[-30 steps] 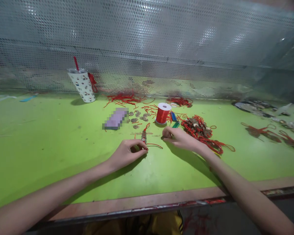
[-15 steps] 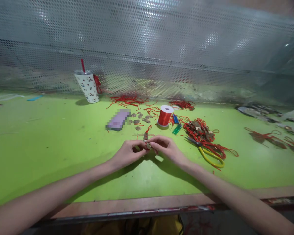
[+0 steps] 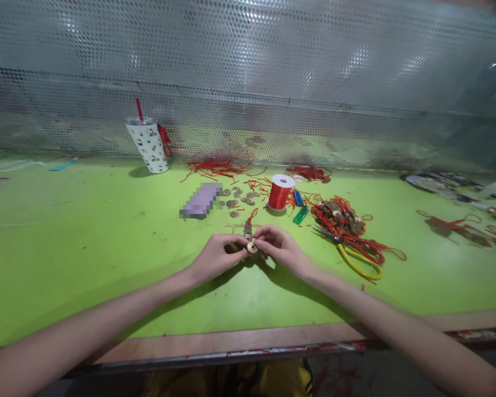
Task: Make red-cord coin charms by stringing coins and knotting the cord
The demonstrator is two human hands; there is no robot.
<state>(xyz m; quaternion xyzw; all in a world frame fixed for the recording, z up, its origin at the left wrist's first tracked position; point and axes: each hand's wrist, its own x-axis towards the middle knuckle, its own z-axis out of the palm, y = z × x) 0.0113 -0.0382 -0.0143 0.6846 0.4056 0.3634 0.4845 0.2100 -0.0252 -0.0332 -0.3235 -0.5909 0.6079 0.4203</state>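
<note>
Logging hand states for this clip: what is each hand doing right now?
Left hand: fingers pinched on the red cord ornament.
Right hand: fingers pinched on a coin at the ornament's lower end.

Left hand [image 3: 217, 255] and right hand [image 3: 281, 248] pinching coin [image 3: 252, 247] on red cord [image 3: 251, 215], green table [image 3: 86, 242]

The right hand [image 3: 281, 248] is coming in from near the spool to meet the left hand [image 3: 219, 255], both now pinching a coin [image 3: 252, 247] on the red-corded coin string [image 3: 248, 227].
</note>
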